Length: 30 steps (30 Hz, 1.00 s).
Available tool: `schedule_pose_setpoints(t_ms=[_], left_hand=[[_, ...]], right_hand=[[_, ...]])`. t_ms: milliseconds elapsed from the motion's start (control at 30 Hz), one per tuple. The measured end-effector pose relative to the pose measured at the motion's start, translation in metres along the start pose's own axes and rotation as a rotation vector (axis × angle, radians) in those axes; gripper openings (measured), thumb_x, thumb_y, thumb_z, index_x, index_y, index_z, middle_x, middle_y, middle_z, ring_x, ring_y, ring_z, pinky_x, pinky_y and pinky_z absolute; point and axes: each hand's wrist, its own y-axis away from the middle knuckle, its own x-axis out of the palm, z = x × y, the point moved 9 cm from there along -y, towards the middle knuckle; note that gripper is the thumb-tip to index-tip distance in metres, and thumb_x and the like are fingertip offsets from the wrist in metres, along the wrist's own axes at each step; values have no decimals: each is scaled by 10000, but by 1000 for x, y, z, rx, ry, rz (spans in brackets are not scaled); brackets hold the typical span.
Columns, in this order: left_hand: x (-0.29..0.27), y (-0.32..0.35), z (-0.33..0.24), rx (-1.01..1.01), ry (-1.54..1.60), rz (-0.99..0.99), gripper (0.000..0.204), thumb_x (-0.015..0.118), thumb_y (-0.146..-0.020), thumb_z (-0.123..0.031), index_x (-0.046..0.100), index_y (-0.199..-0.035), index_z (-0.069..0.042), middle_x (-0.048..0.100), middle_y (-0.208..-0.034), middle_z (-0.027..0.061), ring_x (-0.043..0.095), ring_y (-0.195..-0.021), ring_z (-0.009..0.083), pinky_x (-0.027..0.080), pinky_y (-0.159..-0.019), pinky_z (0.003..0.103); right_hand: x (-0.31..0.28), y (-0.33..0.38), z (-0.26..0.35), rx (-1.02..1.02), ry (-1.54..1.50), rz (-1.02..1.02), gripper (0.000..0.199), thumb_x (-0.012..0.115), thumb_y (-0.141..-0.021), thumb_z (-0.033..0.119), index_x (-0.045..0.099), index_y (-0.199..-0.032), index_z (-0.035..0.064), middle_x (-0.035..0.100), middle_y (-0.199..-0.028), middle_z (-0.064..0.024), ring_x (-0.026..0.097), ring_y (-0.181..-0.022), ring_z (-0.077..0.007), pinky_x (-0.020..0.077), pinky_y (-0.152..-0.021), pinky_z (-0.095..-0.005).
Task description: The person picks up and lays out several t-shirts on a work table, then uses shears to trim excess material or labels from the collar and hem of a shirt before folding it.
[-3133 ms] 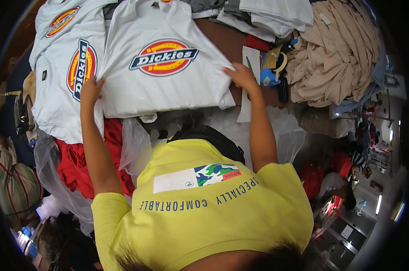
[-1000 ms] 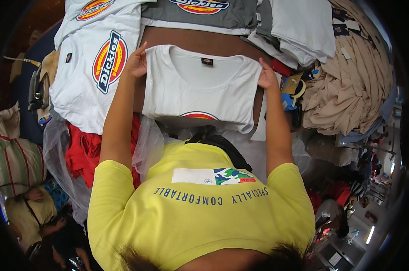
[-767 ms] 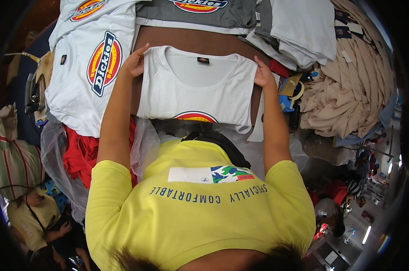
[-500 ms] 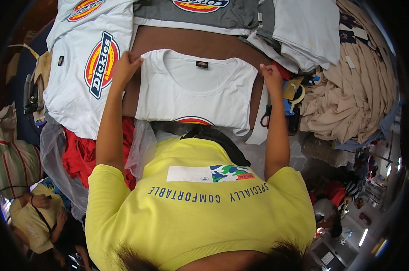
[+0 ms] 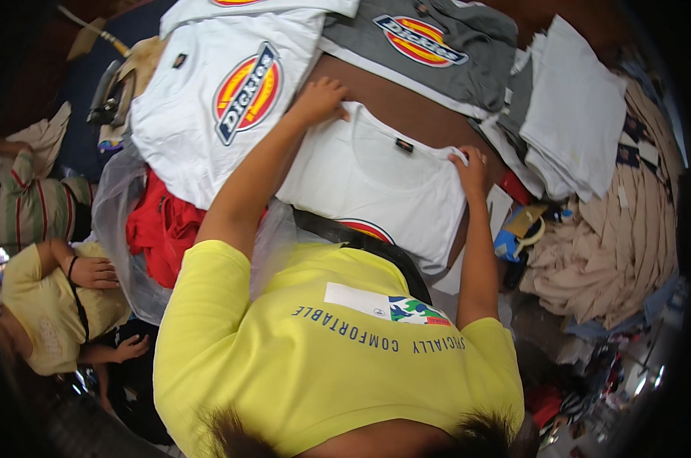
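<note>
A white T-shirt (image 5: 376, 179), folded to a neat block with its wide neckline and dark label at the far side, lies on the brown work surface in front of me. My left hand (image 5: 321, 102) has its fingers closed at the far left shoulder corner. At the opposite shoulder, my right hand (image 5: 472, 169) pinches the edge of the shirt between thumb and fingers. Part of a red and yellow print (image 5: 367, 227) peeks out at the fold nearest me.
White printed shirts (image 5: 200, 84) lie at the left, with a grey printed shirt (image 5: 437, 57) at the back. Folded white garments (image 5: 574, 107) and a beige cloth heap (image 5: 605, 244) are on the right, near a tape roll (image 5: 531, 233). A red garment (image 5: 162, 229) sits in clear plastic. Another person (image 5: 63, 298) is at the left.
The whole view has turned, so the shirt and surface appear slanted and further right. Both hands stay at the shirt's shoulder corners. The other person's arms have moved.
</note>
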Motion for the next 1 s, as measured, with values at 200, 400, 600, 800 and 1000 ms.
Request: schedule_pose_setpoints(t_ms=[200, 400, 600, 800, 1000], left_hand=[[2, -11, 2, 34, 301, 39, 359, 679, -701, -279, 616, -987, -69, 615, -919, 148, 565, -888, 337, 431, -770, 428], [-90, 31, -24, 34, 507, -127, 246, 630, -778, -264, 552, -846, -40, 610, -797, 129, 584, -747, 316, 438, -627, 373], [-156, 120, -88, -46, 295, -39, 230, 586, -806, -253, 472, -776, -55, 622, -716, 81, 567, -647, 317, 422, -564, 404], [-176, 126, -79, -80, 505, -8, 109, 589, -800, -163, 547, -808, -63, 646, -772, 77, 604, -673, 277, 450, -592, 330], [-47, 5, 6, -185, 136, -40, 192, 569, -811, -245, 612, -913, -88, 636, -792, 116, 594, -765, 311, 448, -670, 389]], right_hand=[[11, -11, -27, -66, -205, 101, 220, 691, -736, 168, 583, -840, 7, 575, -758, -102, 518, -683, -204, 416, -657, -303], [-38, 9, -14, 122, -503, 200, 190, 659, -776, 143, 547, -835, 2, 518, -732, -9, 457, -695, -98, 388, -645, -238], [-127, 87, 23, 235, -671, 341, 179, 660, -746, 107, 523, -823, 20, 489, -745, 24, 443, -706, -69, 352, -648, -205], [-167, 81, 36, 168, -445, 415, 153, 556, -727, -1, 556, -877, -29, 570, -798, -47, 542, -769, -123, 440, -691, -244], [-13, -24, -41, 229, -3, 250, 215, 652, -748, 238, 633, -931, 127, 643, -860, -98, 607, -792, -255, 453, -748, -349]])
